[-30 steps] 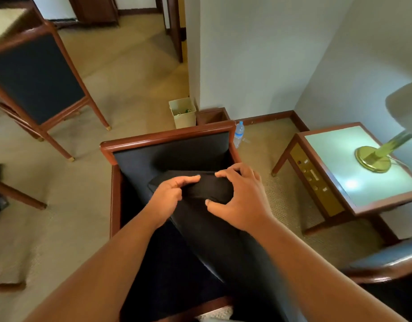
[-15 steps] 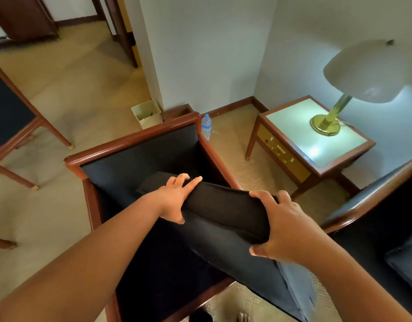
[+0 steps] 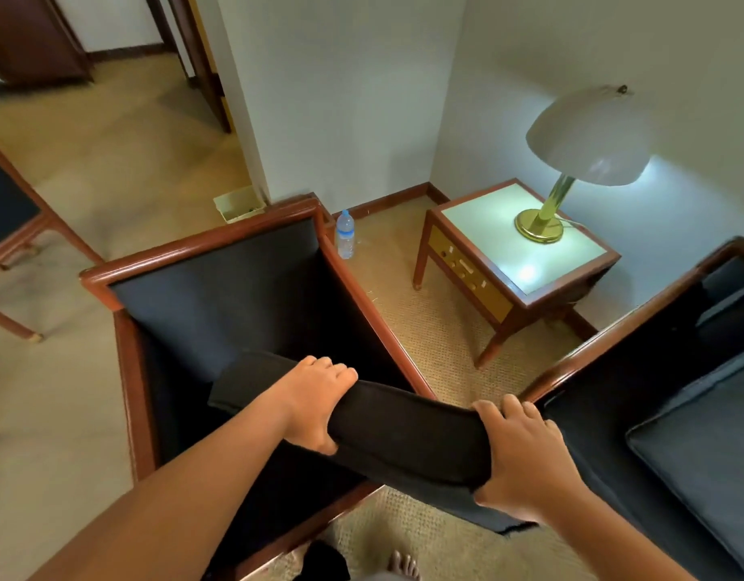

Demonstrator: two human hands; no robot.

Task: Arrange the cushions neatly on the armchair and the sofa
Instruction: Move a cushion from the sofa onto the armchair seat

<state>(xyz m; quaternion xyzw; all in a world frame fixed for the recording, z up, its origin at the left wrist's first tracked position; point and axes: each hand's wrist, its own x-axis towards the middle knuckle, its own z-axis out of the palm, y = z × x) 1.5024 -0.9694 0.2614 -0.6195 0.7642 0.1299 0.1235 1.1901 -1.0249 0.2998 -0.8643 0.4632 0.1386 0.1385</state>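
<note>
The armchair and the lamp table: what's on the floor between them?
In the head view, a water bottle stands on the carpet right beside the armchair; the rest, up to the lamp table, is bare carpet.

Dark cushion [image 3: 403,429] held across the armchair [image 3: 194,247]: one end inside the seat, the other past the chair arm nearest the sofa [image 3: 613,329]. Left hand [image 3: 315,406] grips the top edge over the seat, fingers curled over it. Right hand [image 3: 525,459] grips the end beyond that arm. Water bottle [image 3: 345,234] upright just beside the armchair's back corner. Side table [image 3: 487,215] with lit lamp [image 3: 588,136] between armchair and sofa.
</note>
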